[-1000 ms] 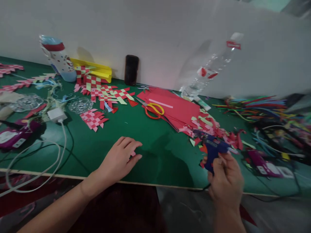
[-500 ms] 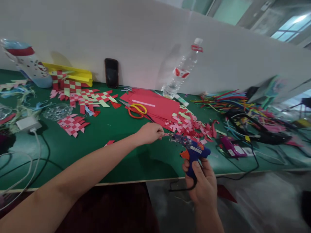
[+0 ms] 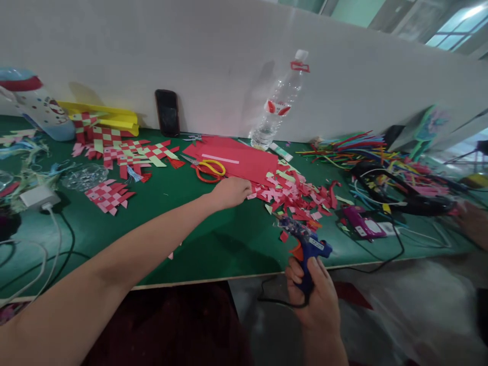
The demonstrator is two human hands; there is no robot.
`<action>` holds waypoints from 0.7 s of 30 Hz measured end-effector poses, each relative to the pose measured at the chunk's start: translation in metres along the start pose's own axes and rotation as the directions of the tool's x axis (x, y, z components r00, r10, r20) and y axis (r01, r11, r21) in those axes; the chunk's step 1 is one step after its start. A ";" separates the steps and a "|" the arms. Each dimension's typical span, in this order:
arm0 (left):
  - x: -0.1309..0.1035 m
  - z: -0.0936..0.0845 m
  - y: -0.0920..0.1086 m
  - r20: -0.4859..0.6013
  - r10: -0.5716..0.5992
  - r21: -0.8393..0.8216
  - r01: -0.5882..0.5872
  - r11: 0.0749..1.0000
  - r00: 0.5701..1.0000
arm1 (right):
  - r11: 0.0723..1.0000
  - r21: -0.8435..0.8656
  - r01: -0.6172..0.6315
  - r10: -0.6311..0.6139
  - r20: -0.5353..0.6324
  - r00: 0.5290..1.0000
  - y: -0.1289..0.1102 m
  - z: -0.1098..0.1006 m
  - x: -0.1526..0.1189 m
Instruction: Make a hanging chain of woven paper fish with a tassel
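Observation:
My right hand (image 3: 318,300) is wrapped round the handle of a blue hot glue gun (image 3: 308,251) with an orange trigger. Its nozzle points up and left, low over the green tabletop. My left hand (image 3: 232,193) reaches to the near edge of a heap of cut pink, red and pale green paper scraps (image 3: 297,195), fingers pinched together. Whatever lies between those fingertips is too small to tell. Just behind that hand are scissors (image 3: 211,169) with yellow and red handles, partly on a stack of red paper sheets (image 3: 244,152).
Woven checkered paper fish (image 3: 109,195) lie on the left, near a white charger (image 3: 40,197). A phone (image 3: 168,113) and a plastic bottle (image 3: 276,107) stand by the wall. Farther right are coloured pipe cleaners (image 3: 351,148), a purple box (image 3: 362,223) and another person's hand (image 3: 473,223).
My left hand has moved away from the glue gun's nozzle to the edge of the scraps. The glue gun has dropped slightly. Another person's hand has appeared at the right edge.

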State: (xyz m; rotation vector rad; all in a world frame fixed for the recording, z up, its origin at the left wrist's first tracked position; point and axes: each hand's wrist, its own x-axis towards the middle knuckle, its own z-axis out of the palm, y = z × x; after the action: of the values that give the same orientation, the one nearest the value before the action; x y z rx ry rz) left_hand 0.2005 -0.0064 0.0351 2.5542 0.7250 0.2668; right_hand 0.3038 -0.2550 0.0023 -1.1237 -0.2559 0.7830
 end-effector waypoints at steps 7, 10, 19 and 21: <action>-0.108 -0.049 -0.033 -0.093 -0.153 -0.033 0.151 0.988 0.984 | 0.901 -0.426 -0.083 0.150 0.126 0.981 0.016 0.016 -0.018; -0.161 -0.048 -0.039 -0.064 -0.259 0.003 0.260 0.966 0.964 | 0.837 -0.547 0.031 0.149 0.282 0.948 0.025 0.028 -0.021; -0.206 0.004 -0.038 -0.128 -0.236 0.093 0.248 0.964 0.963 | 0.665 -0.711 0.230 0.271 0.516 0.812 0.047 0.060 -0.023; -0.204 0.005 -0.038 -0.164 -0.238 0.105 0.257 0.961 0.957 | 0.628 -0.736 0.251 0.283 0.517 0.808 0.049 0.063 -0.025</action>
State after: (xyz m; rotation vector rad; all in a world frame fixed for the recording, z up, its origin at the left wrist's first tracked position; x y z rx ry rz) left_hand 0.0133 -0.0896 0.0001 2.5438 1.1427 0.3408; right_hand 0.2297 -0.2171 -0.0085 -1.6757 -1.2423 1.0745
